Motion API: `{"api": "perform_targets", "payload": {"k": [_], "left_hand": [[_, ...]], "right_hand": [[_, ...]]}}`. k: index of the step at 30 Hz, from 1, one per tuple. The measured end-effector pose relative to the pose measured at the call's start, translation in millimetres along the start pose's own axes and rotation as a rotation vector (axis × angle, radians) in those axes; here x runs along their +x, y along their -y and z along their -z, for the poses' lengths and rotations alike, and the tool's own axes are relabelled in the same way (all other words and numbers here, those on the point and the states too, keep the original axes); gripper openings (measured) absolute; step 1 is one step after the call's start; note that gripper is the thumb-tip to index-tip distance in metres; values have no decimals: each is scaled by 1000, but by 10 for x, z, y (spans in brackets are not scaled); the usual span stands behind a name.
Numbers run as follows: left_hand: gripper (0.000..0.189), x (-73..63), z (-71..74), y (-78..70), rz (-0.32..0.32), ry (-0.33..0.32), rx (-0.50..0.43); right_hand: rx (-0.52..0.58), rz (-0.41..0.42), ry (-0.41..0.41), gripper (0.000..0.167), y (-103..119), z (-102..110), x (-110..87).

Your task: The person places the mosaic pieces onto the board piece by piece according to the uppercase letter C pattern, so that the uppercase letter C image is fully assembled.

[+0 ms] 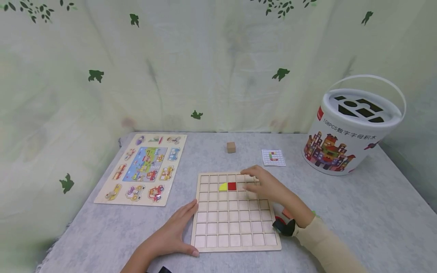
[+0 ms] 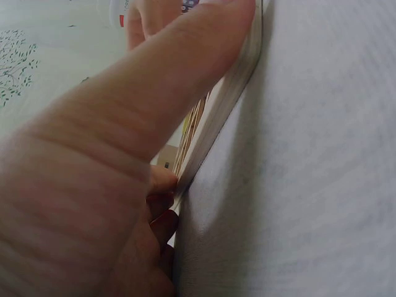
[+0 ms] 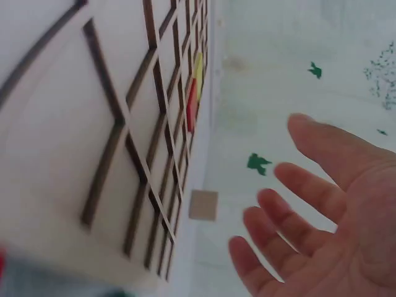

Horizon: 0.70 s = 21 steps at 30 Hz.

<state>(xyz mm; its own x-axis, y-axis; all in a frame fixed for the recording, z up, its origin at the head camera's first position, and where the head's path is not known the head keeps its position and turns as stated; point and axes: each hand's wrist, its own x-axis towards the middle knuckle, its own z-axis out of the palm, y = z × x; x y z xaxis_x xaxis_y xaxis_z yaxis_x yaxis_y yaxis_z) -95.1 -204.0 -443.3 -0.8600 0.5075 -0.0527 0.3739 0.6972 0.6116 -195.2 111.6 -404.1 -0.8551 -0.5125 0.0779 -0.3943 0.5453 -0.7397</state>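
Observation:
A square wooden grid board (image 1: 233,217) lies on the table, with a yellow quarter-round tile (image 1: 223,187) and a red square tile (image 1: 231,186) side by side in an upper row. My left hand (image 1: 173,232) rests along the board's left side, fingers at the edge and thumb by the near corner. Over the board's upper right hovers my right hand (image 1: 264,185); nothing is between its spread fingers in the right wrist view, just right of the red tile.
A small printed pattern card (image 1: 273,157) and a wooden cube (image 1: 231,147) lie beyond the board. The vehicle puzzle board (image 1: 131,197) is at left. At right stands a lidded white bucket (image 1: 341,136). An orange-red block (image 1: 287,214) is partly hidden beside my right forearm.

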Motion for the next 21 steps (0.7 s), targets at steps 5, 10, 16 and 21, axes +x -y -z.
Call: {"api": "perform_targets", "payload": {"k": [5,10,16,21], "left_hand": [[123,-3,-2,0,6,2,0],[123,-1,-2,4,6,1,2],[124,-2,-5,-3,3,3,-1],[124,-2,-2,1,8,-2,6]], "right_hand": [[-72,13,-140,43,-15,197,-236],[-139,-49,-202,42,-126,315,-514],[-214,-171,-206,43,-346,331,-778],[-239,-293,-210,47,-525,267,-876]]}}
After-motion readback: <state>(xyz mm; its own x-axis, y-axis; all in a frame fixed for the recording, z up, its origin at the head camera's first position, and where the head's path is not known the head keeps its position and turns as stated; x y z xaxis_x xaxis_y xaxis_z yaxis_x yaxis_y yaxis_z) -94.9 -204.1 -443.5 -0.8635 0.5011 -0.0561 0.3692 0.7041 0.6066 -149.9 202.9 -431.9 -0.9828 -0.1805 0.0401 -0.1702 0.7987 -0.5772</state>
